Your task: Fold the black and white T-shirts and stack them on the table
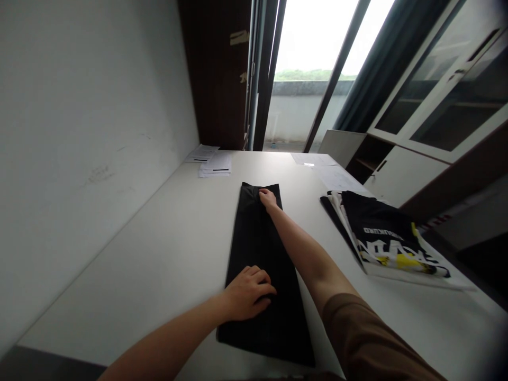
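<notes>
A black garment, folded into a long shape that widens towards me, lies on the white table. Its exact kind cannot be made out. My left hand rests on the near half of the cloth, palm down with fingers apart. At the narrow far end, my right hand is closed, thumb and fingertips drawn together on the fabric just below the top edge. Small creases show beside those fingertips.
Right of the garment lies a stack of folded clothes, the top one black with white and yellow print. Paper sheets lie at the far left, and more papers at the far right. A wall borders the table's left side.
</notes>
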Action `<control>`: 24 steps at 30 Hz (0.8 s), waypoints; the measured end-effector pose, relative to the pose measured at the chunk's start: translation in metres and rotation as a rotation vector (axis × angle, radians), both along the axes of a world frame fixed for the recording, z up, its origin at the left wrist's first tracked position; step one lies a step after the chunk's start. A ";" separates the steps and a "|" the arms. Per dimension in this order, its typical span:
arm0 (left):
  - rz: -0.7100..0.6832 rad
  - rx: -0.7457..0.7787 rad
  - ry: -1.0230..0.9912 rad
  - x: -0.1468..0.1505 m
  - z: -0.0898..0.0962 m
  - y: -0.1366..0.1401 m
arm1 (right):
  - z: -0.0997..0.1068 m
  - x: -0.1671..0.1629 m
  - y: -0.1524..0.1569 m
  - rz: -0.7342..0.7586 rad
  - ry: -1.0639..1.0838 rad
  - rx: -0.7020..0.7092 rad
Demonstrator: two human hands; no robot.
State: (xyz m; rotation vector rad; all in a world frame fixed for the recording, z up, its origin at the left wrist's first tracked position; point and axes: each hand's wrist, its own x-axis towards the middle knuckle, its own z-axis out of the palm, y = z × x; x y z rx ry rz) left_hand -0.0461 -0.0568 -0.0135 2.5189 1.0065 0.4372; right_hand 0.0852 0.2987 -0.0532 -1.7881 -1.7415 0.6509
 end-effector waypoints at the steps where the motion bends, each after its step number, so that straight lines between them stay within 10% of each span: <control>1: 0.003 -0.002 -0.001 0.000 0.000 0.000 | 0.000 -0.002 0.000 0.036 -0.028 0.002; 16: 0.005 -0.007 -0.004 0.000 0.000 0.000 | -0.012 0.003 0.012 0.178 0.344 0.056; 24: 0.006 0.001 -0.019 0.000 -0.002 0.000 | -0.019 0.030 0.033 0.091 0.165 0.105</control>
